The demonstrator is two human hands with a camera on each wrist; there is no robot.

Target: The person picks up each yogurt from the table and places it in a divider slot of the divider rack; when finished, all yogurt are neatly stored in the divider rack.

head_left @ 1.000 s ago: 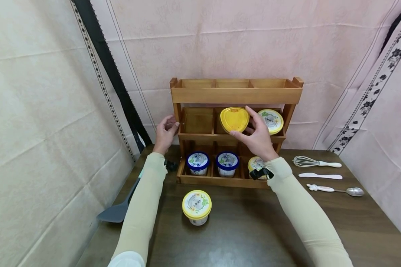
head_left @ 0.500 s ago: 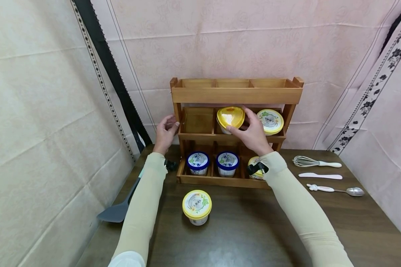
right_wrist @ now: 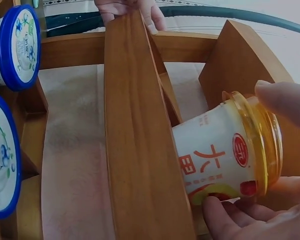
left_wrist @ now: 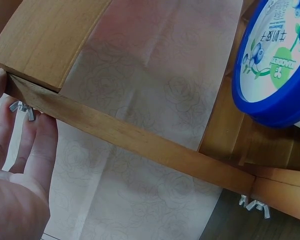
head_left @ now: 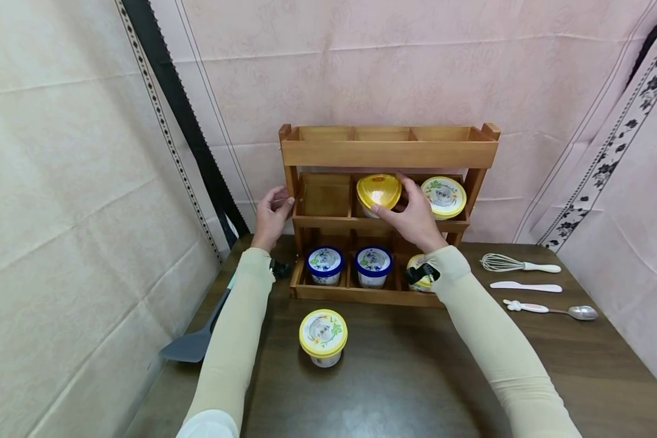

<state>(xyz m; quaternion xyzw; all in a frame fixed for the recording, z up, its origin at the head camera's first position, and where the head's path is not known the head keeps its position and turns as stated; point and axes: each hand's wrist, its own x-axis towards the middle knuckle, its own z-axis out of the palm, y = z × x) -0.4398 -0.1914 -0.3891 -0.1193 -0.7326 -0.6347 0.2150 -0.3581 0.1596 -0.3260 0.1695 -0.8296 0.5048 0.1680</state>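
Observation:
My right hand (head_left: 416, 216) grips a yogurt cup (head_left: 379, 193) with a domed, see-through yellow lid. Its thumb and fingers go round the lid and side in the right wrist view. The white lower part of the cup (right_wrist: 212, 160) sits behind the front board of the middle tier, in the centre compartment. My left hand (head_left: 271, 219) holds the left upright of the three-tier wooden rack (head_left: 391, 155). In the left wrist view the thumb lies on one side of the rail, and the fingers (left_wrist: 42, 150) are by a wing nut on the other.
A yellow-lidded tub (head_left: 443, 198) fills the middle tier's right compartment. Two blue-lidded tubs (head_left: 325, 265) and a partly hidden yellow-lidded one (head_left: 419, 274) occupy the bottom. Another yellow-lidded tub (head_left: 323, 336) stands in front. A whisk (head_left: 504, 263), knife (head_left: 525, 286), spoon (head_left: 580, 312) and spatula (head_left: 188, 347) lie beside.
The right hand has brought the yogurt cup slightly left and lower, into the middle tier's centre compartment, and its lid now faces more upward. The left hand stays on the rack.

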